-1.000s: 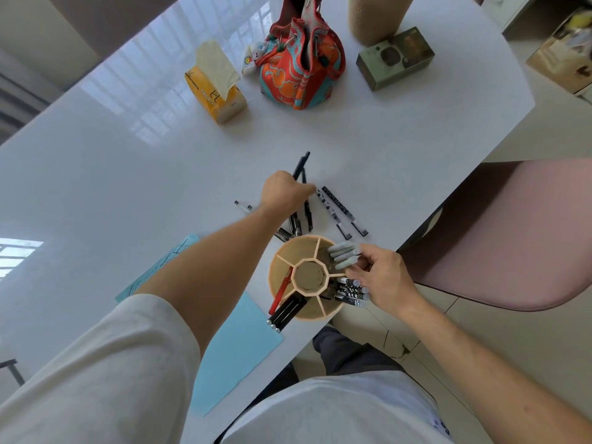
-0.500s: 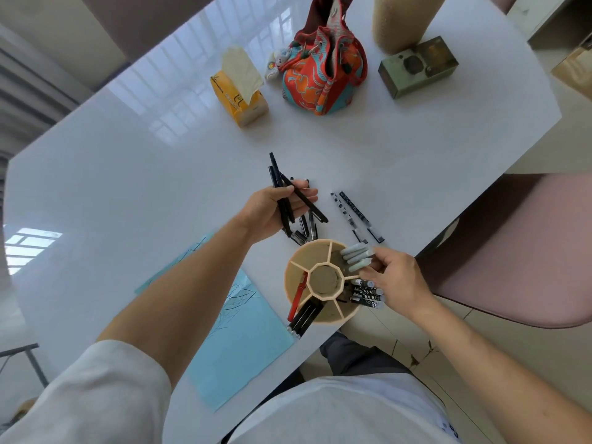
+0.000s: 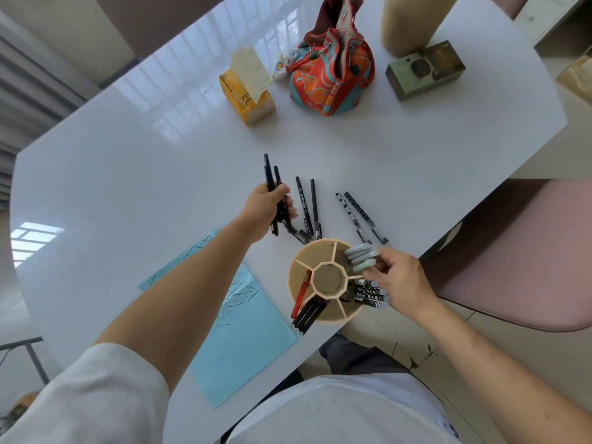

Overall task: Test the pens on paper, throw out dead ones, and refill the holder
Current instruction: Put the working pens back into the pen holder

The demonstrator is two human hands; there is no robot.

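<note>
The left hand [image 3: 267, 210] is curled around a bunch of slim black pens [image 3: 271, 184], gripping them near their lower ends; their long axis runs almost straight from six toward twelve o'clock, free ends pointing away from the person, leaning slightly to eleven. Just to the three o'clock side of that fist, two more black pens [image 3: 307, 208] lie flat on the glossy white bench [image 3: 128, 149], nearly parallel to the held bunch. Farther toward three o'clock lie two black-and-white patterned pens [image 3: 358, 213], slanted from eleven to five o'clock.

The right hand [image 3: 402, 280] holds the rim of the round tan pen holder [image 3: 299, 261] with divided compartments, fingers touching the pale grey markers [image 3: 362, 256] that stick out of the two o'clock compartment. Patterned pens [image 3: 371, 293] fill the four o'clock compartment, black pens [image 3: 307, 315] and one red pen [image 3: 301, 293] lean out around seven o'clock.

At eight o'clock from the holder lies a light blue sheet of paper [image 3: 243, 341] bearing black scribbles. Along the far bench edge stand a yellow tissue pack [image 3: 246, 97], a red and teal patterned fabric bag [image 3: 333, 75] and an olive green box [image 3: 423, 70]. A pink chair [image 3: 528, 251] stands at three o'clock.
</note>
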